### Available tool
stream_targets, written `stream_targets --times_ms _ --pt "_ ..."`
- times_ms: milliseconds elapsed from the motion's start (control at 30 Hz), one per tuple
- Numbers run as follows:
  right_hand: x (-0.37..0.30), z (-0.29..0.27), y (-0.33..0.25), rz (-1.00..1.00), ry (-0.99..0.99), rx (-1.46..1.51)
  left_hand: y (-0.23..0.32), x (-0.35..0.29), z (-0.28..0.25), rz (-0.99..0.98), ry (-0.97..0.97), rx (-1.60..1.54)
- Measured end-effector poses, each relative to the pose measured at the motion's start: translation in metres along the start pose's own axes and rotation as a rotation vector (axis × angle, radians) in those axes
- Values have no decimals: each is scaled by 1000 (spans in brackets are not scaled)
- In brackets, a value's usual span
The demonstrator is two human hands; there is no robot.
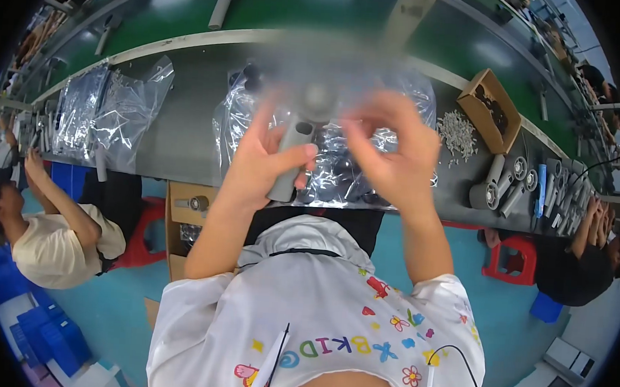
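A: What is nearest the camera?

B: The person's own white printed shirt [317,314]; the forearms rise from it toward the bench.

A: And the hands?

B: The left hand [262,159] is closed round a grey plastic T-shaped housing with a tubular handle [291,160], thumb laid across the handle, the round head end up and blurred; the piece is held in the air just above the bench edge, in front of the chest. The right hand [390,152] sits just beside the head end with its fingers curled together as if pinching; whether it holds some small piece I cannot tell.

A: So which step is in hand?

B: By my reading, fitting or checking something at the head of the housing; the next move would call for a steady left grip and a fine, aligned touch from the right fingertips.

A: What lies beyond?

B: A crinkled clear plastic bag [339,174] directly under the hands on the grey worktop [186,129]; to the right a heap of small pale parts [457,131], an open brown cardboard box [489,109] and a cluster of finished grey housings [506,184]; more clear bags [106,110] to the left; furthest, a green conveyor belt [300,12]; seated co-workers at either side.
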State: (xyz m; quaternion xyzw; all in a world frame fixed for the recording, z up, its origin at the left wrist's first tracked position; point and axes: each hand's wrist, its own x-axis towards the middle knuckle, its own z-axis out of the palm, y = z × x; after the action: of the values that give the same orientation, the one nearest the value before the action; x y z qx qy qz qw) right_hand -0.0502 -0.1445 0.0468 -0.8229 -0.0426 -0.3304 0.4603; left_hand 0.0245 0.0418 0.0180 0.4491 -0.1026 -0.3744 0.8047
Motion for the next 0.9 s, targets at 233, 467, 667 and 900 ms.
stream_targets --times_ms 233,467,667,900 --pt "1 21 -7 -67 -32 -44 -10 -21 6 120 47 94" --pt "3 17 -12 -182 -141 -214 -18 -23 8 177 66 186" --pt "2 25 -9 -238 -125 -321 -21 -21 5 209 86 238" --pt "-21 36 -11 -220 -319 -305 -25 -22 -2 261 162 301"
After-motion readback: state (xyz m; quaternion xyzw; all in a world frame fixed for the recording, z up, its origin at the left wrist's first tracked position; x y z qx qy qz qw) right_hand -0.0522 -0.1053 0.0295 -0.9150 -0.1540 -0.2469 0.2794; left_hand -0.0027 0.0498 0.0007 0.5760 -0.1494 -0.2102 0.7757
